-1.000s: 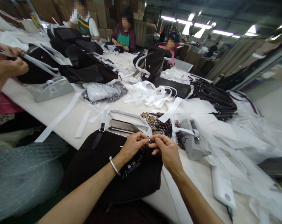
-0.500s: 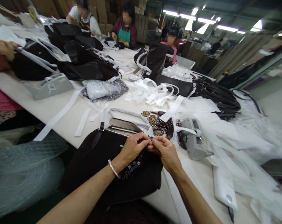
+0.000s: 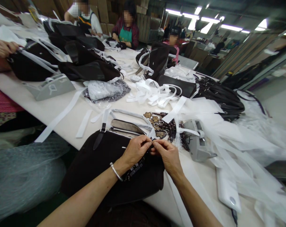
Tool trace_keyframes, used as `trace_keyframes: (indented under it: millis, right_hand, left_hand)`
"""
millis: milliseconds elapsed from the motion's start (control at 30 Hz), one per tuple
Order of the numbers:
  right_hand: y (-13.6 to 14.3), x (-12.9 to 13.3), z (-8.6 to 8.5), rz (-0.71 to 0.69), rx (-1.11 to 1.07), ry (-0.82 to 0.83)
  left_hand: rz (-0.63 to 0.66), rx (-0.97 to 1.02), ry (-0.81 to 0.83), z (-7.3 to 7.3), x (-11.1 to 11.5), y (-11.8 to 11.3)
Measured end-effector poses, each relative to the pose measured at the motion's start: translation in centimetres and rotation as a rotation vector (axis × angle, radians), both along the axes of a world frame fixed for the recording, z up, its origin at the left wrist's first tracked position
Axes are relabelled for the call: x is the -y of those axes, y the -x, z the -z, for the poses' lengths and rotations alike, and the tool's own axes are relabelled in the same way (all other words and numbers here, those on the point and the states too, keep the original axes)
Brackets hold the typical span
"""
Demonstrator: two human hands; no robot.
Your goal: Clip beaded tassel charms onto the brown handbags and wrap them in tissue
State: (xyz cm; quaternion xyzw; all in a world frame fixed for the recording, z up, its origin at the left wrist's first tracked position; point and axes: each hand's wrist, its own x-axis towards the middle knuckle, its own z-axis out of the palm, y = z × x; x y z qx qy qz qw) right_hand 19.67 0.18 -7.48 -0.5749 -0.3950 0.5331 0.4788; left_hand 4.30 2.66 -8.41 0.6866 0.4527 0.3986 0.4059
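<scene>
A dark brown handbag [image 3: 93,170] lies in front of me, with its zipped top facing away and its white-wrapped handle [image 3: 131,113] standing up. Over the right end of its top edge, my left hand [image 3: 137,148] pinches with thumb and fingertips. My right hand [image 3: 165,153] pinches at the same spot, its fingertips meeting the left ones. A dark strip with pale square marks [image 3: 134,170] hangs below the fingers against the bag. Its upper end seems to run into both pinches, mostly hidden by the fingers.
Just beyond the bag lie leopard-patterned tags with rings [image 3: 154,121]. Grey tape dispensers [image 3: 196,142] [image 3: 50,87], white paper strips [image 3: 157,94] and a white device with a cable [image 3: 228,189] share the table. More dark bags [image 3: 91,69] are piled farther off. Co-workers [image 3: 126,30] sit around.
Both my hands stay at the same place on the bag; the fingertips have shifted slightly and cover more of the small dark piece between them. At left, a co-worker's hands have moved on another bag.
</scene>
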Motion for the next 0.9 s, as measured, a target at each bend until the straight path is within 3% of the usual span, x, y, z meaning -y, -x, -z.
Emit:
trace_keyframes:
  millis: [300,533,633,767,833,900]
  right_hand:
    - [0.1,0.1,0.5,-0.028,0.114,-0.068]
    - [-0.7,-0.1,0.1,-0.135,0.659,-0.492]
    - [-1.6,-0.9,-0.5,-0.315,0.756,-0.478]
    - [-1.8,-1.9,-1.4,-0.524,0.988,-0.470]
    - [-1.9,-2.3,-2.0,-0.543,1.042,-0.480]
    - [-3.0,-2.5,-3.0,-0.451,0.973,-0.439]
  left_hand:
    - [-0.010,0.013,0.011,0.1,0.2,-0.1]
    - [-0.001,0.034,0.058,0.4,0.0,-0.1]
    - [0.053,0.038,0.099,0.8,-0.3,0.1]
    - [0.129,0.076,0.305,0.9,-0.7,0.1]
    - [0.151,0.056,0.386,0.5,-0.7,0.2]
    - [0.117,-0.030,0.354,-0.1,-0.6,0.6]
